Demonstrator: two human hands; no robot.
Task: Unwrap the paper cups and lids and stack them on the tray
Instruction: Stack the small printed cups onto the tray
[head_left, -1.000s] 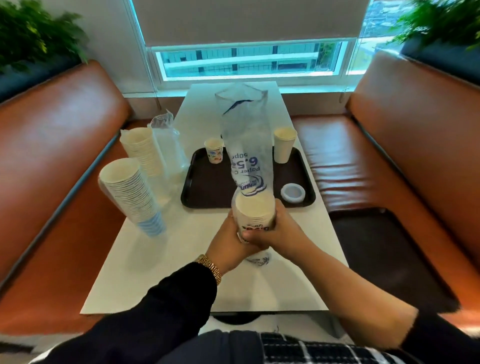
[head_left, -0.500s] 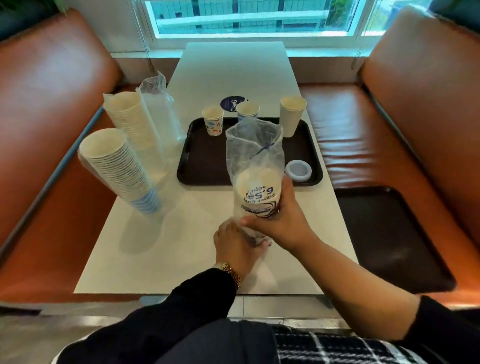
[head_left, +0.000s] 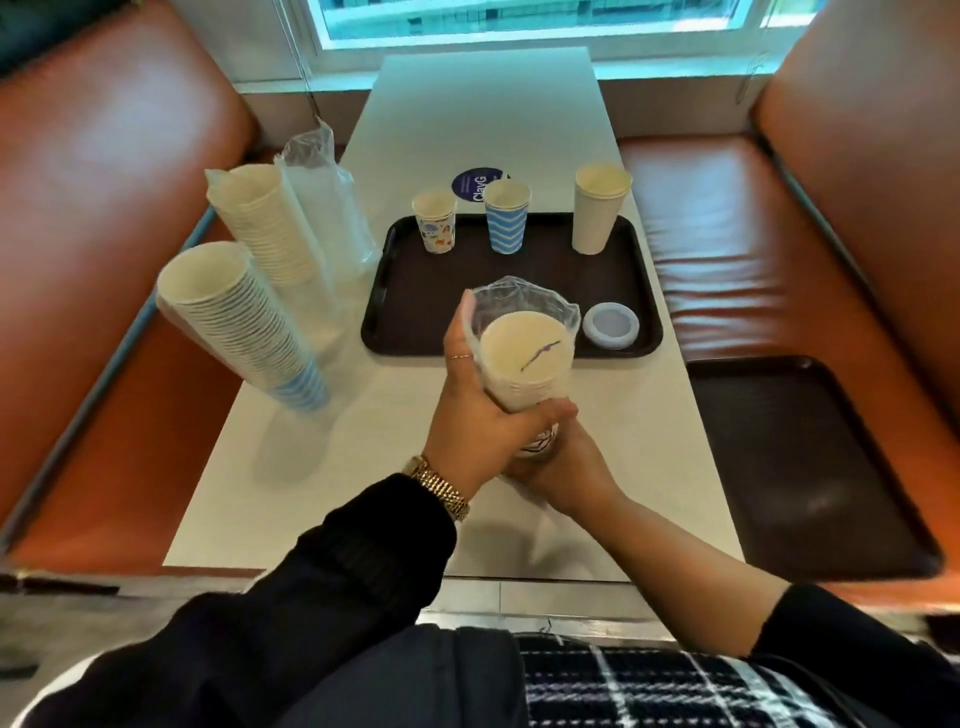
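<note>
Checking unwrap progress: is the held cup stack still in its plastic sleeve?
Still in: clear plastic sleeve surrounds the cup stack, bunched open at the rim. Left hand grips it.

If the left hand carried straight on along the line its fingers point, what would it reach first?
The left hand, gripping the wrapped cup stack, points away over the tray. The patterned small cup looks first in line, though depth is unclear.

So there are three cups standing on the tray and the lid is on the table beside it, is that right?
Not quite. The head view shows the lid lying on the tray itself, at its near right corner. The three cups, patterned, blue striped and plain, do stand on the tray.
</note>
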